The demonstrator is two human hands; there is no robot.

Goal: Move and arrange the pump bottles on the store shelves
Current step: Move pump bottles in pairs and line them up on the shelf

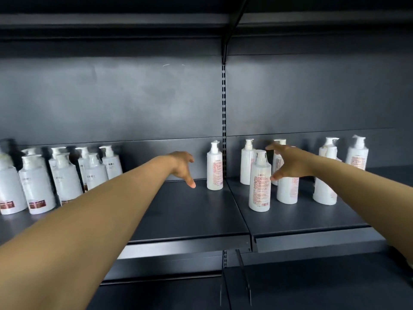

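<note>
I see a dark grey metal shelf (192,211) made of two boards that meet at a seam under a slotted upright (223,104), with a plain dark back panel (111,97) behind and another shelf (111,21) overhead. A lower shelf (312,285) shows below the front lip. On the left board a packed group of white pump bottles (60,175) stands in two rows against the back panel, and a lone bottle (214,166) stands upright near the seam. On the right board more white bottles stand loosely spaced, the front bottle (260,182) nearest me, labels with red print facing out. My left hand (182,166) hangs over the bare middle of the left board, fingers relaxed and pointing down, holding nothing, just left of the lone bottle. My right hand (290,163) is spread wide, thumb and fingers apart, just beside the front bottle; I cannot tell whether it touches any bottle.
</note>
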